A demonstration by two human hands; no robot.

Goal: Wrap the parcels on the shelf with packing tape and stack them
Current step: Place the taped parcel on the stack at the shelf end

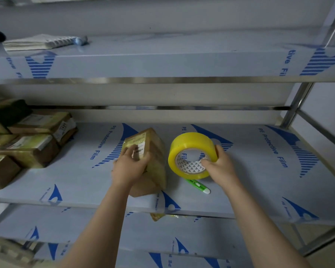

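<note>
Holding: left hand point(130, 168) grips parcel point(155, 149) on shelf point(259, 171)
Right hand point(221, 167): grasps tape point(190, 144), thumb at core
Cutter point(200, 187): just beside tape

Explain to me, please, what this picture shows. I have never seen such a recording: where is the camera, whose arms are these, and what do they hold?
There is no machine here. A person works with bare hands, and one wide camera worn on the head looks forward and down, so both arms enter from below. The left hand grips a brown parcel, partly covered in yellowish tape, on the middle shelf. The right hand holds a yellow roll of packing tape, with the thumb reaching into its core. Just below the roll lies a small green cutter. At the left of the same shelf, more parcels are piled together.
</note>
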